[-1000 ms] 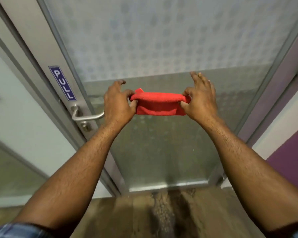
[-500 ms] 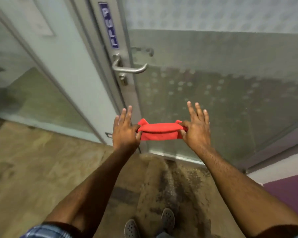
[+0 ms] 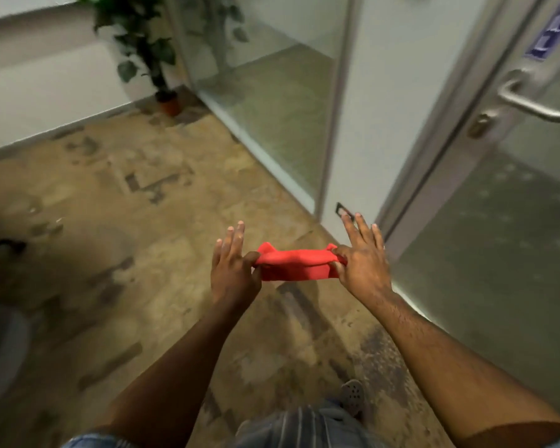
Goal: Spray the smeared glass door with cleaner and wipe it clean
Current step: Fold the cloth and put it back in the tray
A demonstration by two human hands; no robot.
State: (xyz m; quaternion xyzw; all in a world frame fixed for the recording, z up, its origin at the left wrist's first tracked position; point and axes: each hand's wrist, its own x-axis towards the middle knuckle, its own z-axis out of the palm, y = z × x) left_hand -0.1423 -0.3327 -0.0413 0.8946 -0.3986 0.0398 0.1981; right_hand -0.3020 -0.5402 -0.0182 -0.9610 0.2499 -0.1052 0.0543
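Observation:
A folded red cloth (image 3: 296, 265) is stretched between my two hands above the floor. My left hand (image 3: 233, 270) pinches its left end with thumb and forefinger, the other fingers spread. My right hand (image 3: 362, 260) pinches the right end the same way. The frosted glass door (image 3: 505, 227) with its metal lever handle (image 3: 530, 101) and blue sign (image 3: 545, 37) stands at the right, apart from the cloth. No spray bottle is in view.
A fixed glass panel (image 3: 272, 101) runs left of the door frame (image 3: 434, 140). A potted plant (image 3: 149, 50) stands in the far corner by the white wall. Mottled brown floor (image 3: 117, 237) spreads left. My shoe (image 3: 353, 394) shows below.
The view has swung left and down: the door slid from the centre to the right edge, and the floor and plant came into sight. Both hands keep hold of the cloth.

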